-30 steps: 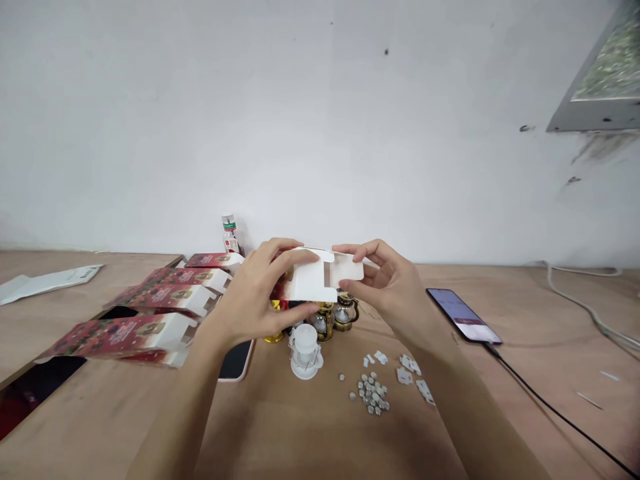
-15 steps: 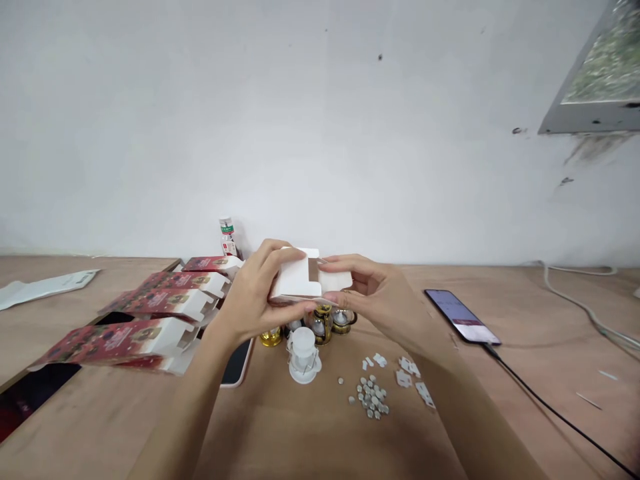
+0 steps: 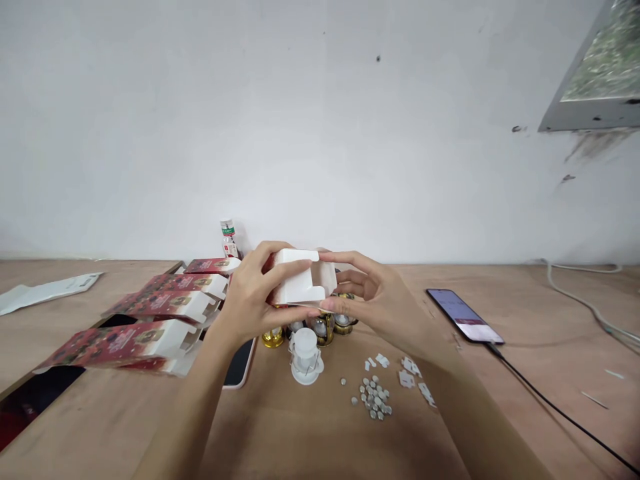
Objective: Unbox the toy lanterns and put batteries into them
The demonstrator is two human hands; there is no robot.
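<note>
Both my hands hold a small cardboard box (image 3: 300, 280), white on the inside, above the wooden table (image 3: 300, 433). My left hand (image 3: 250, 300) grips its left side with fingers wrapped over the top flap. My right hand (image 3: 373, 297) pinches its right end, fingers bent against the flaps. Below the box stand small gold lanterns (image 3: 324, 327) and a white lantern (image 3: 305, 357). A pile of button batteries (image 3: 373, 393) and small white tabs (image 3: 415, 377) lie to the right of them.
Several flat red boxes (image 3: 150, 313) lie in a row at the left, by a small bottle (image 3: 229, 240). A phone (image 3: 464, 315) with a black cable lies at the right, another phone (image 3: 239, 363) under my left forearm. A white bag (image 3: 45, 290) lies far left.
The box's flaps have been folded inward from a flat spread, and the box has turned so its open side faces me. My hands drew closer together.
</note>
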